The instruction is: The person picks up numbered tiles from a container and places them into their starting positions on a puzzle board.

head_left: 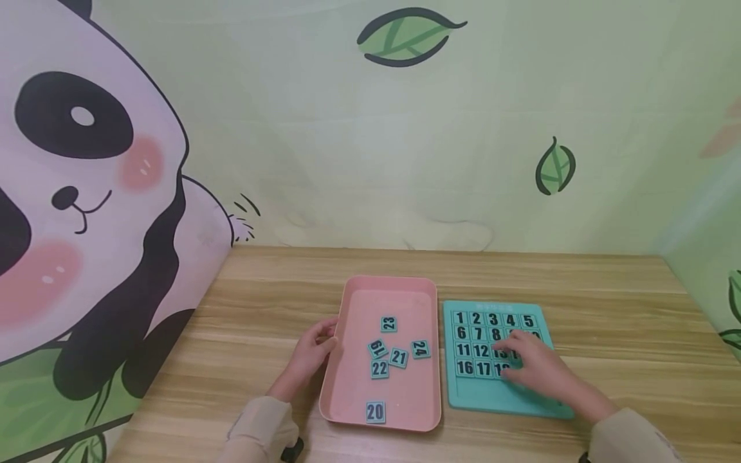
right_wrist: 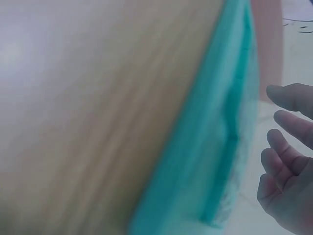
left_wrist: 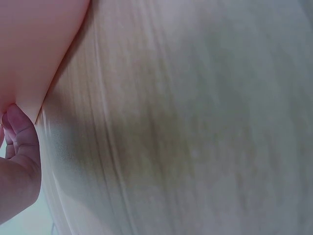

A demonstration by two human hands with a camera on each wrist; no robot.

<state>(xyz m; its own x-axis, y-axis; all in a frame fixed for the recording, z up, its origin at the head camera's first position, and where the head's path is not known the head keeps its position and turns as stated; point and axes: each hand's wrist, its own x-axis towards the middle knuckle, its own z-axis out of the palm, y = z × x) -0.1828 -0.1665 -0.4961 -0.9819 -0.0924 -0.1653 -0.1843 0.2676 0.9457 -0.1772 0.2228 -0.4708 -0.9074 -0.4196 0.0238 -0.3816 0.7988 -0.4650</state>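
My left hand point(head_left: 311, 352) touches the outer left side of a pink tray point(head_left: 353, 399), its fingertips partly hidden by the rim. In the left wrist view the thumb point(left_wrist: 20, 122) lies against the tray's wall point(left_wrist: 39, 58). Loose number tiles lie in the tray: 23 point(head_left: 389, 323), 19 point(head_left: 377, 348), 21 point(head_left: 398, 357), 22 point(head_left: 379, 368), 24 point(head_left: 420, 348) and 20 point(head_left: 375, 411). Over the teal number board point(head_left: 480, 395) hovers my right hand point(head_left: 541, 366), fingers loosely spread near tiles 13 and 18, with no tile visible in it. Rows from 1 fill the board; the hand covers several tiles.
Tray and board stand side by side on a wooden table point(head_left: 278, 283), a narrow gap between them. Behind the table hangs a green backdrop point(head_left: 324, 161) with leaves, and a printed panda point(head_left: 116, 212) fills the left side.
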